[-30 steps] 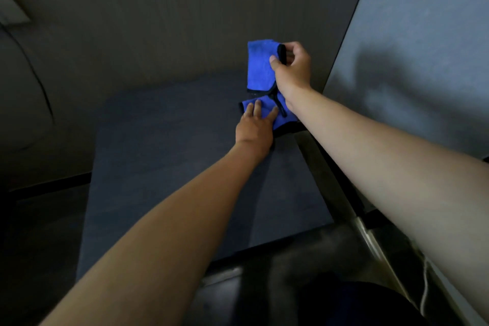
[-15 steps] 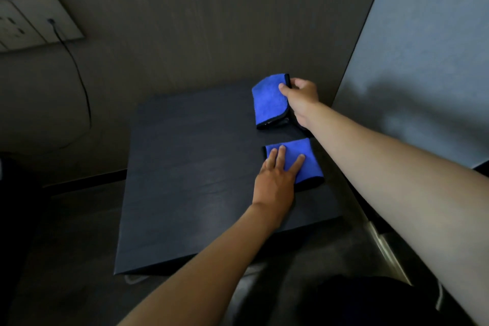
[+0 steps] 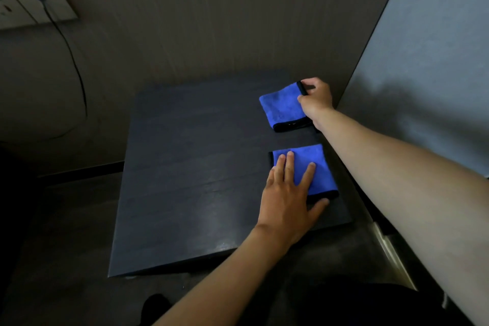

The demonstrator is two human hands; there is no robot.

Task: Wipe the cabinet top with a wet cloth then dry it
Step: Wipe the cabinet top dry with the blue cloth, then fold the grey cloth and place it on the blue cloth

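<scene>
Left hand [image 3: 287, 193]: fingers straight, pressing flat on near blue cloth [image 3: 315, 169] (cabinet top [image 3: 190, 167], right side). Right hand [image 3: 316, 99]: fingers curled, pinching far blue cloth [image 3: 281, 107] at back corner.

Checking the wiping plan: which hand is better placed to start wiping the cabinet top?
Left, probably: the left hand lies flat on the near cloth; the right hand only pinches the far cloth.

The dark, flat, square cabinet top [image 3: 190, 167] stands in a corner, and two folded blue cloths with black edges lie on it along its right side. One soft blue cloth [image 3: 281, 107] lies at the far corner, and the other blue cloth [image 3: 318, 167] lies nearer, a little apart from it.
</scene>
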